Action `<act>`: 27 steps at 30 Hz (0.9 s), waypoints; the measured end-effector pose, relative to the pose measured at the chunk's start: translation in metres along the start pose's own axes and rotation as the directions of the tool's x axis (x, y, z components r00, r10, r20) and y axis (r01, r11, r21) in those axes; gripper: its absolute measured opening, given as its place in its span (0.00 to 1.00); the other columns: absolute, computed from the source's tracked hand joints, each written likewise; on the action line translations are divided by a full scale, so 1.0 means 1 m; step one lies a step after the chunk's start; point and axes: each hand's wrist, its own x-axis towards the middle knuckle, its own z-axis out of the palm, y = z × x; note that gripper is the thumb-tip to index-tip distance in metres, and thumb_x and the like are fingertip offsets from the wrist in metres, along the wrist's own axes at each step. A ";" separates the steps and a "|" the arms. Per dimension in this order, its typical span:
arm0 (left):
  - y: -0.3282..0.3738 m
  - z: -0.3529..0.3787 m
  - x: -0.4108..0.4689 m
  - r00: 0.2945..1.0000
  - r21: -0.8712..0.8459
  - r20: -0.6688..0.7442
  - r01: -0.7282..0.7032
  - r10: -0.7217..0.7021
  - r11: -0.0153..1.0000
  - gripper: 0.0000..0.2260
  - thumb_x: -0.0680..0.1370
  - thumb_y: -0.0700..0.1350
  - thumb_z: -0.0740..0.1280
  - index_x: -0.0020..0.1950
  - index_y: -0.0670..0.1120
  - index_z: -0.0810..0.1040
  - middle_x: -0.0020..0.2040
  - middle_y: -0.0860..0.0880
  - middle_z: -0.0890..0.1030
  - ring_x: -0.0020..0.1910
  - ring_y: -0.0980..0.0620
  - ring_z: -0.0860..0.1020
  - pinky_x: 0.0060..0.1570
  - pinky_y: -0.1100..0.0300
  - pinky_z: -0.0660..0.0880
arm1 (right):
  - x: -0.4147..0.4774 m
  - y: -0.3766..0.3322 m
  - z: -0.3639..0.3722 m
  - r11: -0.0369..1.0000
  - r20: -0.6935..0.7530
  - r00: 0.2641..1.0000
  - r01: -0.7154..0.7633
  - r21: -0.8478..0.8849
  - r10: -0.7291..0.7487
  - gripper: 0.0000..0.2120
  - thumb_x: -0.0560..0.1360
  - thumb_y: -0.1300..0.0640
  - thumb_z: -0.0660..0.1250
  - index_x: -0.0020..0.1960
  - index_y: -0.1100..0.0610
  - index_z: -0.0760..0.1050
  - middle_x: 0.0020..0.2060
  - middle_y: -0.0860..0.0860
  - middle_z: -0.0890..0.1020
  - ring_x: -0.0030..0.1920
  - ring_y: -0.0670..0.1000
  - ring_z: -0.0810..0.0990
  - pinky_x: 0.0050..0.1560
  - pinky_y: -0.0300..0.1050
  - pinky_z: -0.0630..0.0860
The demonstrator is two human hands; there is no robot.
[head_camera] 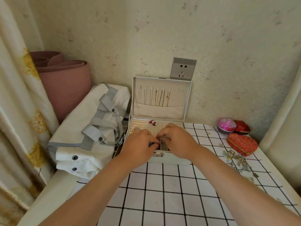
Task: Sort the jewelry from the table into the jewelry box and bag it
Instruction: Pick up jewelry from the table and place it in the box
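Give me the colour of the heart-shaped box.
The heart-shaped box is patterned red with gold edging; head view.

Checked table (171,193), jewelry box (177,161), loose jewelry (237,160)

Soft, even daylight is filling the frame with a warm yellowish cast, and nothing is glaring or blowing out. The curtain (19,95) along the left edge is glowing faintly. Shadows are falling pale and soft-edged: a dim band is lying under the white bag (84,128) at centre left, and a darker pocket is forming beneath the left hand (138,142) and right hand (178,139) over the jewelry box (159,111). The wide lens is bending the curtain and the grid lines of the surface (171,193) toward the lower corners. Detail is looking slightly smeared throughout; the small blue thing (151,144) gripped in the left hand and the jewelry heap (237,160) at the right are blurring too soft to read.
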 end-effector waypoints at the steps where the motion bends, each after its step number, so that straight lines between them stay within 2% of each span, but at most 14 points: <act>1: -0.001 0.000 0.000 1.000 -0.002 0.014 -0.008 0.008 1.000 0.10 0.80 0.51 0.65 0.58 0.60 0.82 0.52 0.56 0.78 0.56 0.52 0.70 0.56 0.58 0.69 | 0.000 0.001 -0.001 1.000 -0.004 1.000 -0.005 0.007 0.005 0.11 0.80 0.59 0.65 0.53 0.45 0.82 0.50 0.44 0.77 0.50 0.48 0.78 0.53 0.48 0.77; 3: -0.002 -0.001 0.001 0.999 -0.018 0.021 -0.027 0.028 0.999 0.11 0.81 0.48 0.64 0.58 0.59 0.82 0.52 0.55 0.79 0.55 0.52 0.72 0.57 0.58 0.69 | -0.002 0.003 -0.002 1.000 -0.018 1.000 -0.006 0.024 0.006 0.10 0.78 0.58 0.66 0.50 0.45 0.82 0.48 0.43 0.78 0.49 0.47 0.79 0.53 0.50 0.78; 7: -0.005 -0.005 0.002 0.995 -0.103 -0.092 0.014 -0.023 0.995 0.10 0.80 0.43 0.64 0.56 0.55 0.82 0.52 0.56 0.80 0.55 0.55 0.74 0.56 0.57 0.73 | -0.007 0.002 -0.005 0.998 -0.005 1.000 0.002 0.067 -0.002 0.05 0.75 0.52 0.70 0.47 0.44 0.84 0.45 0.42 0.79 0.46 0.44 0.79 0.52 0.50 0.78; 12: -0.006 -0.001 -0.003 0.995 0.013 -0.041 -0.088 0.089 0.996 0.06 0.77 0.48 0.68 0.50 0.57 0.83 0.49 0.57 0.78 0.53 0.54 0.71 0.52 0.56 0.72 | -0.011 -0.001 -0.006 0.999 0.030 0.999 0.023 0.029 -0.024 0.04 0.75 0.49 0.70 0.46 0.45 0.84 0.44 0.43 0.79 0.46 0.45 0.78 0.50 0.51 0.78; 16: -0.006 -0.002 -0.003 0.994 0.067 -0.048 -0.098 0.102 0.993 0.06 0.77 0.50 0.67 0.49 0.58 0.83 0.49 0.58 0.78 0.53 0.55 0.71 0.52 0.57 0.71 | -0.013 -0.002 -0.008 0.999 0.048 0.998 0.040 -0.017 -0.039 0.05 0.75 0.50 0.68 0.46 0.44 0.83 0.45 0.43 0.78 0.45 0.45 0.78 0.49 0.51 0.78; 23: 0.010 -0.001 -0.005 0.989 0.052 -0.089 -0.111 0.115 0.992 0.06 0.77 0.50 0.67 0.52 0.55 0.82 0.49 0.57 0.78 0.52 0.55 0.72 0.50 0.59 0.71 | -0.038 0.005 -0.023 0.999 -0.001 1.000 0.013 -0.039 -0.013 0.06 0.77 0.50 0.68 0.53 0.43 0.81 0.49 0.42 0.77 0.48 0.44 0.77 0.50 0.43 0.76; 27: 0.044 0.007 -0.005 0.983 -0.014 -0.115 -0.145 0.143 0.989 0.07 0.77 0.51 0.65 0.54 0.56 0.80 0.48 0.58 0.77 0.51 0.55 0.72 0.49 0.57 0.73 | -0.066 0.027 -0.046 0.998 -0.049 0.997 -0.063 0.024 0.064 0.06 0.76 0.51 0.68 0.50 0.41 0.81 0.47 0.39 0.80 0.44 0.38 0.77 0.48 0.40 0.74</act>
